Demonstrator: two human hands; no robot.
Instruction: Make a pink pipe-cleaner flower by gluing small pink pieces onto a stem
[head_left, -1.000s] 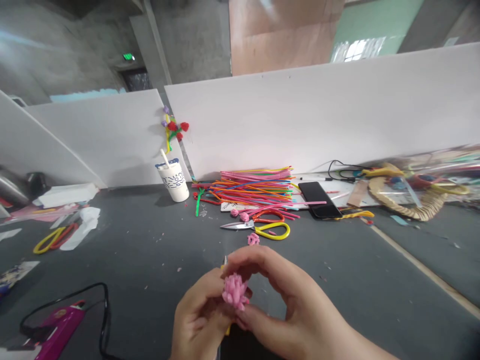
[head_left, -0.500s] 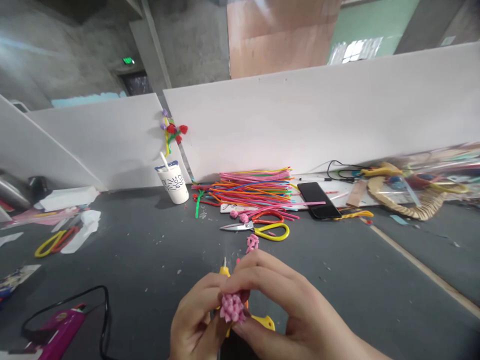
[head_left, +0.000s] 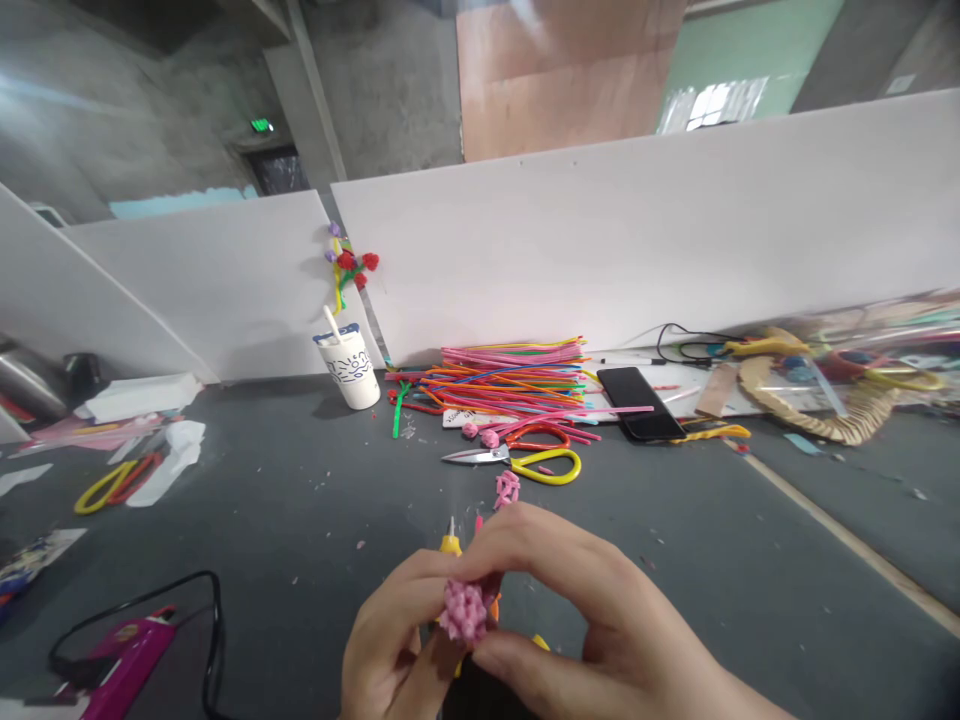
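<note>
My left hand (head_left: 397,635) is closed around a small pink craft flower (head_left: 464,612), its knobbly head facing me. Over the same flower my right hand (head_left: 577,600) curls, index fingertip at the top and thumb by its lower right side. A yellow tool with a metal tip (head_left: 451,543) lies beneath the hands, mostly hidden. Just beyond them is a small heap of cut pink pieces (head_left: 507,489). Scissors with one red and one yellow handle (head_left: 546,466) lie farther off, with two pink balls (head_left: 490,438) beside them.
Colourful craft stems (head_left: 517,380) are piled at the back near a black phone (head_left: 640,403). A white cup (head_left: 349,370) stands left of them. At lower left lie a magenta device (head_left: 131,665) with a black cable and another pair of scissors (head_left: 109,487). A white partition (head_left: 637,230) borders the table.
My right thumb has drawn slightly away from the flower's lower edge. The flower has turned a little in my fingers; the table things stay put.
</note>
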